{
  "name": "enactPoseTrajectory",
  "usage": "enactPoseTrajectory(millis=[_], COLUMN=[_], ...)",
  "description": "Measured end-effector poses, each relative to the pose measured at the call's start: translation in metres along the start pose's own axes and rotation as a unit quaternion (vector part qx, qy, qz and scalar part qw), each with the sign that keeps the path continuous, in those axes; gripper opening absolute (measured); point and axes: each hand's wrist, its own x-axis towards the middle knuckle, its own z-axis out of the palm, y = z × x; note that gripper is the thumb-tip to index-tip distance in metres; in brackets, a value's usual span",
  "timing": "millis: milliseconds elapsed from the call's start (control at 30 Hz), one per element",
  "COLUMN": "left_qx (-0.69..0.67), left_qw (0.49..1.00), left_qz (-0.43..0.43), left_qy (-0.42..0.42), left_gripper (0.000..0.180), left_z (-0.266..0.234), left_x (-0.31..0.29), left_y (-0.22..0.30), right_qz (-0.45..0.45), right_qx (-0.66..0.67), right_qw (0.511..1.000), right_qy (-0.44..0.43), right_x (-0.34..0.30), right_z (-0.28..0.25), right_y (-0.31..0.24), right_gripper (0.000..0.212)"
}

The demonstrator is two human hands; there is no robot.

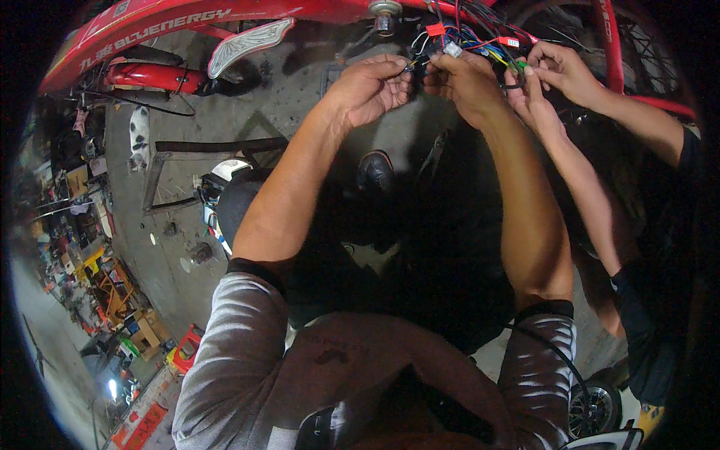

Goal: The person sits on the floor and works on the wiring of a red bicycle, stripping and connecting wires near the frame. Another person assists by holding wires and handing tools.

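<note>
While my left hand (367, 91) pinches wire (413, 64), right hand (469, 84) curls at bundled wires (453, 34) below red frame (315, 16), grip hidden; wire-sorting or joining apparently underway, next move calling for steadiness.

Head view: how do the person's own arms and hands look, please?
The left hand and right hand are ungloved; the forearms are bare. The left sleeve and right sleeve are short, grey with pale streaks, and end in dark cuffs. A thin dark cable crosses the right sleeve.
</note>
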Motion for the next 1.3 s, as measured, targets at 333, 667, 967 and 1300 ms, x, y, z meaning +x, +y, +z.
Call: enactPoseTrajectory(millis=[333,667,967,1300], left_qx=[0.357,0.334,0.287,0.240], left_qw=[0.894,0.904,0.934,0.956], left_qz=[0.222,0.230,0.188,0.150], left_qy=[0.156,0.138,0.095,0.071], left_gripper=[0.010,0.012,0.012,0.015], left_z=[0.008,0.018,0.013,0.013], left_x=[0.013,0.009,0.007,0.002], left_y=[-0.016,-0.018,-0.012,-0.004], right_qz=[0.050,0.041,0.013,0.038], right_qx=[-0.008,-0.028,-0.017,-0.058], right_qw=[0.998,0.997,1.000,0.996], right_qy=[-0.039,-0.064,-0.016,-0.048], right_x=[-0.003,-0.002,-0.005,0.001], right_z=[-0.004,-0.005,0.003,-0.005], right_y=[0.001,-0.006,-0.007,-0.002], right_gripper=[0.016,0.015,0.016,0.013])
